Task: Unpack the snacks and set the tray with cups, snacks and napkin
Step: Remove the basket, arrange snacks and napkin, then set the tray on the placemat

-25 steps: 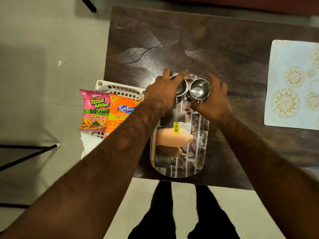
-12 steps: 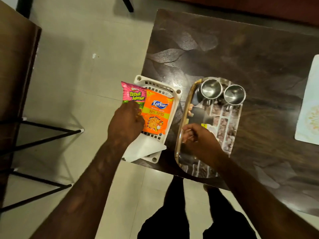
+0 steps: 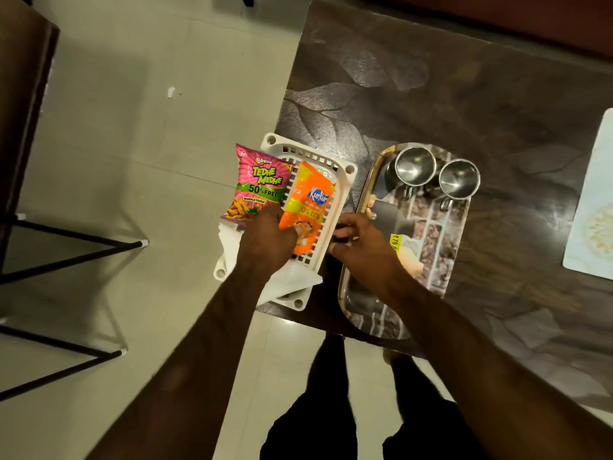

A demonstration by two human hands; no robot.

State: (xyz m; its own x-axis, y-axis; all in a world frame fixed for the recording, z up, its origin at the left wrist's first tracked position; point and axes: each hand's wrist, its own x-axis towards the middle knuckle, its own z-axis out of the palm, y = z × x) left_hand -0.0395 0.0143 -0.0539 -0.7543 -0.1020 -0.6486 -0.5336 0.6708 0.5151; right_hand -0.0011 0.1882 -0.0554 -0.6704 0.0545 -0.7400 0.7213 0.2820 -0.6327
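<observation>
A pink snack packet (image 3: 258, 184) and an orange snack packet (image 3: 310, 204) lie in a white slotted basket (image 3: 345, 169) at the table's left edge. My left hand (image 3: 265, 242) grips the orange packet's lower end, which is tilted and crumpled. Its fingers also touch the pink packet's corner. A white napkin (image 3: 292, 283) lies folded at the basket's near end, partly under my left wrist. To the right sits the oval brick-print tray (image 3: 441, 234) with two steel cups (image 3: 414, 166) (image 3: 459, 177) at its far end. My right hand (image 3: 361, 249) hovers with spread fingers between basket and tray, holding nothing.
The dark wooden table (image 3: 431, 94) stretches right, with a pale patterned placemat (image 3: 593, 210) at its right edge. Black metal stool legs (image 3: 66, 247) stand on the tiled floor to the left. My legs are below the table's near edge.
Both hands let go of the cups. My left hand went to the basket and took hold of the orange packet. My right hand slid from the tray toward the basket's edge.
</observation>
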